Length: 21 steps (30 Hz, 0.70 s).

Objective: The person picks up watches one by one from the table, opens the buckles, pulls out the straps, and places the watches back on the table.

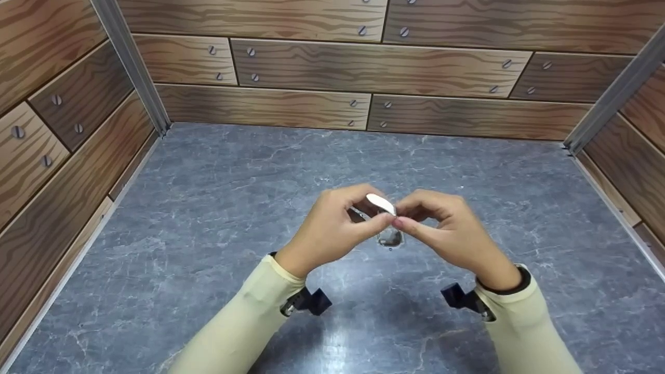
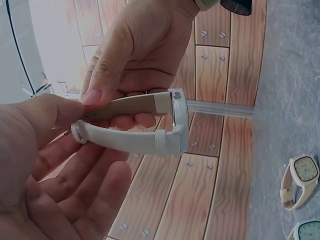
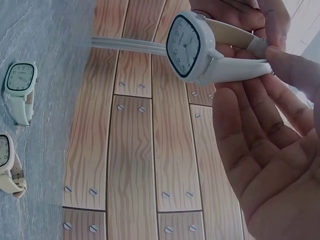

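Note:
A white wristwatch [image 2: 183, 122] hangs between both hands, its square dial facing down toward the table. In the right wrist view, the white dial [image 3: 183, 46] has black numerals and a dark rim. Its strap [image 2: 125, 140], white outside and tan inside, bends into a loop with the ends meeting at the fingertips. My left hand [image 1: 332, 223] pinches the strap's end near the buckle [image 2: 78, 131]. Thumb tip to thumb tip with it, my right hand [image 1: 452, 226] pinches the strap ends from the other side. The fingers partly hide the join.
Two more square watches lie on the grey marbled table [image 1: 234, 208]: a beige-strapped one [image 2: 304, 172] and a pale green one [image 3: 21, 80]. Wood-plank-patterned walls [image 1: 311, 62] with metal corner posts [image 1: 132, 62] enclose the back and sides.

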{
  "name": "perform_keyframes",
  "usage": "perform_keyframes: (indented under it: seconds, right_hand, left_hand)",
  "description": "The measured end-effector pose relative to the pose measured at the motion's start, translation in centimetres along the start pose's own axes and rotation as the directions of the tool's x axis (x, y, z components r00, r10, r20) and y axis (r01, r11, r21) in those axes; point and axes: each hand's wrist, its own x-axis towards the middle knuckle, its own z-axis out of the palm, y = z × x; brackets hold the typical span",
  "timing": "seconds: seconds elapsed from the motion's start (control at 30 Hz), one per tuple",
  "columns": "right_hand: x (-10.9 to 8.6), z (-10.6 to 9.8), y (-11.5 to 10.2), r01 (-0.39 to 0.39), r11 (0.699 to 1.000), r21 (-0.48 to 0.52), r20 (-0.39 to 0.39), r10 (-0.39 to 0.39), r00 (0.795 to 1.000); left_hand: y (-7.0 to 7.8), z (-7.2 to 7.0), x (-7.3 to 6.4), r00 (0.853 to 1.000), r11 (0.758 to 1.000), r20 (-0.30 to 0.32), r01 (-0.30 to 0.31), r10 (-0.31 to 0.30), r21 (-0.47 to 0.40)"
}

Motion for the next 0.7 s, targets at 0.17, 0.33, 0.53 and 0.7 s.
perform_keyframes:
  seconds: [0.17,0.33,0.53,0.7]
  right_hand:
    - [-0.09,-0.24,-0.05,-0.044,0.999,0.02,0.039,0.043,0.998]
    - [-0.15,-0.22,-0.03,-0.093,0.996,-0.001,0.059,0.093,0.994]
    - [-0.05,-0.12,0.0,-0.093,0.995,-0.043,0.059,0.095,0.994]
    - [-0.03,-0.06,0.02,-0.068,0.996,-0.055,0.043,0.07,0.997]
  left_hand:
    - [0.04,-0.1,0.04,0.999,1.0,-0.041,-0.024,0.024,0.004]
    - [-0.01,0.01,0.01,0.999,0.998,-0.023,-0.021,0.023,0.065]
    - [0.12,-0.26,-0.16,0.998,0.985,0.041,0.038,-0.046,0.168]
    - [0.18,-0.43,-0.1,0.998,0.984,0.048,0.017,-0.026,0.176]
